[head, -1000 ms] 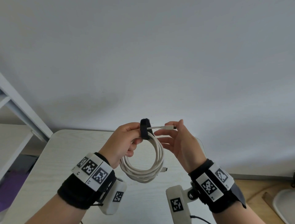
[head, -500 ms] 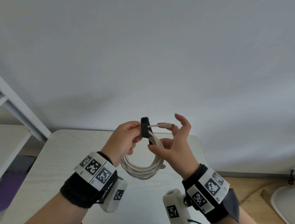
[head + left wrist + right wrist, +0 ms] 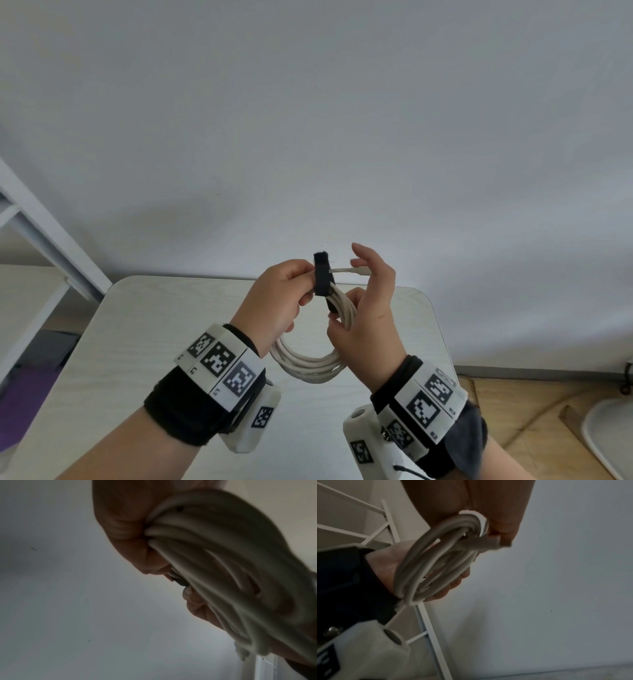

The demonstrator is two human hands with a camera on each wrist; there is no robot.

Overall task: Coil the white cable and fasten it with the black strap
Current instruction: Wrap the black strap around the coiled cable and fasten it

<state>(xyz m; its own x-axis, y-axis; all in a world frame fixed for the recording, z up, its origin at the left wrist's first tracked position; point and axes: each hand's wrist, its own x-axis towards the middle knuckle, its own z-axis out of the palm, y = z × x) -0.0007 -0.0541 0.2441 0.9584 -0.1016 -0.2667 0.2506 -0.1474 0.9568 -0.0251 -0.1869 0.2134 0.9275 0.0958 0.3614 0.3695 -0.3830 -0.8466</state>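
Above the table, the white cable hangs as a finished coil between both hands; the left hand pinches the black strap against the coil's top, fingers curled round the bundle; the right hand has thumb and lower fingers closed on the strands just beside the strap, its upper fingers spread near the plug end; the coil looks light, limp and springy, likely to loosen; best held at the strapped point while the strap's free tail is pressed shut.

Pale wall, wood table, white shelf frame.
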